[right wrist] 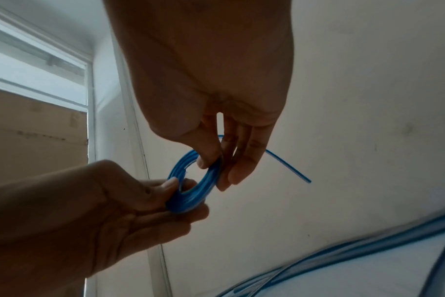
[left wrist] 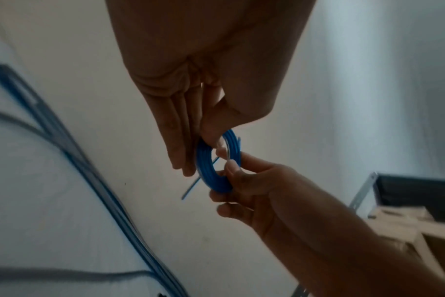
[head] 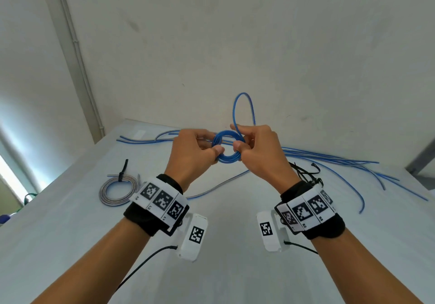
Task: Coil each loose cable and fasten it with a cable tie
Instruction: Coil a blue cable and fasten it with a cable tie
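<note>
I hold a small blue cable coil in the air between both hands over the white table. My left hand pinches its left side between thumb and fingers, and my right hand pinches its right side. A free loop of the same blue cable arches up above my right hand. In the left wrist view the coil sits edge-on under my left hand. The right wrist view shows the coil, my right hand and a free blue cable end.
Several loose blue cables lie along the table's far edge by the wall. A grey coiled cable bound with a black tie lies at the left. Black cable ties lie beside my right wrist. A loose grey cable runs under my hands.
</note>
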